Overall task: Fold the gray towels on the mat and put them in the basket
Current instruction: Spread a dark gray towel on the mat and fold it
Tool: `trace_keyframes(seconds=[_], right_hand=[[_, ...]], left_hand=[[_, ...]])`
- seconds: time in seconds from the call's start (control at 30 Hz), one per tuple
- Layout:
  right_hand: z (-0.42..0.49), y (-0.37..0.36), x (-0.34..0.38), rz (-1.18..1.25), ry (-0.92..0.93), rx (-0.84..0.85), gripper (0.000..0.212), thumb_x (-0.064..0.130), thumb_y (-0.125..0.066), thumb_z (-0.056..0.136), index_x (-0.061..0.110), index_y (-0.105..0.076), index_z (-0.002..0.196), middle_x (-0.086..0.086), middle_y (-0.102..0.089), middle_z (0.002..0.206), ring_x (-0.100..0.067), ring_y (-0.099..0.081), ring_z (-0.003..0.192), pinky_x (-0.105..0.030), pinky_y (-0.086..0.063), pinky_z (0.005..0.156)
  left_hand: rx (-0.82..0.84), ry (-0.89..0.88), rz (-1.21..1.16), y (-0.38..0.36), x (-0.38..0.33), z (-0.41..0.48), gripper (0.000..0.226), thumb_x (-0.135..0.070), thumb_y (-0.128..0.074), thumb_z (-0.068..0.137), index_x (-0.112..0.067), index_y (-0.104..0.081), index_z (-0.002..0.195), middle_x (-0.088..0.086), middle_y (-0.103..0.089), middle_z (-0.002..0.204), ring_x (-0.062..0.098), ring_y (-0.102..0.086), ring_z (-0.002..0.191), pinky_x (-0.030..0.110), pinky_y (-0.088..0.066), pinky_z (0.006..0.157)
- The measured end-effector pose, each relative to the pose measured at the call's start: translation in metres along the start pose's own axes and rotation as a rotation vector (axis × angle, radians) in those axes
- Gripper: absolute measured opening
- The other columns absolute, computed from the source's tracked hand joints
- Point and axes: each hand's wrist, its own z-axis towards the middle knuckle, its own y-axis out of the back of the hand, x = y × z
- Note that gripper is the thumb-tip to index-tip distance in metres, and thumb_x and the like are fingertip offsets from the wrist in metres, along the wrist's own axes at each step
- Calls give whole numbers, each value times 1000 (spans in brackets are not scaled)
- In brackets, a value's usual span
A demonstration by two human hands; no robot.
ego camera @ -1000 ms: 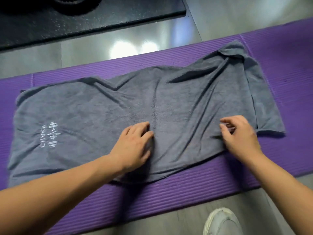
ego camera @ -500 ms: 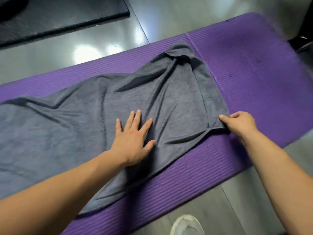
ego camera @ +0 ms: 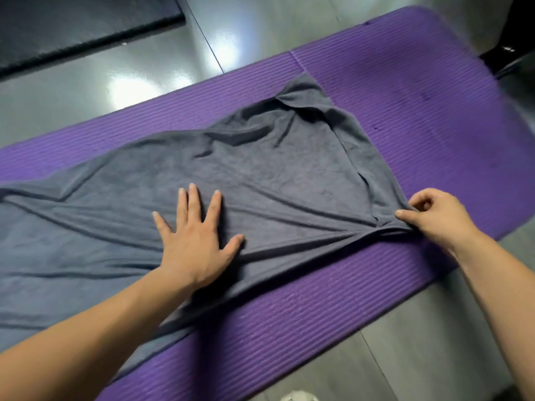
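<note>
Over glossy floor [ego camera: 144, 68], on purple mat [ego camera: 405, 111]: soft, limp, light gray towel [ego camera: 275, 175], probably best taken by corners. Pressed at centre by flat left hand [ego camera: 194, 244]; pinched at 3 o'clock corner by right hand [ego camera: 434, 218].

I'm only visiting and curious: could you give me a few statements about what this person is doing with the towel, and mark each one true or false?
1. The left hand lies flat, fingers spread, on the gray towel. True.
2. The right hand rests open on bare mat, clear of the towel. False: it pinches the towel's near right corner.
3. The towel lies on a purple mat. True.
4. The towel is already folded into a neat small square. False: it lies spread out and wrinkled, running past the picture's left edge.
</note>
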Motion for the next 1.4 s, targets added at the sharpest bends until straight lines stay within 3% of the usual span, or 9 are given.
trace_keyframes(seconds=[0.2, 0.3, 0.4, 0.6, 0.87, 1.07, 1.2, 1.3, 1.4], right_hand=[[7, 16, 25, -248, -123, 225, 35, 10, -90, 71, 9, -64, 94, -6, -63, 81, -21, -58, 71, -32, -42, 63], [18, 1, 66, -172, 46, 60, 35, 34, -83, 80, 18, -66, 106, -2, -65, 95, -21, -61, 90, -31, -43, 80], [56, -31, 122, -34, 240, -89, 30, 34, -69, 92, 16, -68, 115, -2, -67, 100, -19, -61, 94, -29, -44, 86], [143, -86, 220, 81, 308, -56, 35, 42, -71, 87, 16, -72, 111, -5, -72, 110, -20, -66, 103, -30, -51, 93], [176, -97, 258, 35, 332, 74, 20, 26, -83, 82, 20, -69, 96, 0, -63, 79, -12, -56, 64, -24, -46, 58], [203, -100, 269, 176, 292, -201, 21, 28, -74, 86, 24, -57, 98, -1, -61, 100, -18, -61, 94, -31, -52, 88], [207, -110, 267, 202, 287, -210, 18, 19, -67, 87, 24, -60, 102, 3, -61, 99, -16, -61, 95, -27, -52, 87], [199, -102, 261, 199, 331, -130, 36, 21, -68, 86, 21, -63, 122, 2, -61, 103, -13, -60, 94, -19, -47, 76], [180, -74, 245, 35, 333, -54, 49, 35, -72, 87, 17, -57, 130, -8, -63, 112, -21, -61, 101, -25, -46, 82]], left_hand=[[2, 28, -2, -4, 0, 2, 104, -87, -12, 74, -34, 9, 160, 10, 31, 164, 26, 34, 149, 73, 6, 115], [-37, 21, -72, 0, 2, 6, 102, -84, -12, 72, -34, -9, 161, 12, 16, 168, 27, 22, 154, 69, 5, 118], [-155, 47, -144, 11, 11, 22, 94, -78, -23, 78, -28, -27, 158, 13, -3, 169, 27, 4, 157, 66, -2, 121], [-114, 198, -139, 25, 35, 51, 106, -86, -45, 78, -34, -3, 161, 7, 15, 169, 26, 18, 155, 72, -1, 118], [-44, 261, -210, 32, 39, 60, 122, -91, -53, 68, -36, 6, 160, 3, 24, 167, 22, 27, 153, 73, 6, 116], [-94, 358, -190, 32, 50, 66, 98, -86, -26, 83, -39, 11, 160, 5, 29, 166, 25, 31, 151, 73, 11, 114], [-67, 405, -200, 33, 59, 78, 100, -91, -26, 79, -44, 13, 158, 4, 32, 164, 26, 32, 150, 75, 12, 113], [-46, 414, -183, 31, 61, 83, 101, -95, -21, 75, -47, 18, 155, 2, 35, 163, 27, 34, 149, 75, 13, 112], [-41, 412, -172, 30, 63, 84, 102, -96, -18, 73, -48, 19, 154, 2, 36, 163, 27, 34, 149, 75, 13, 112]])
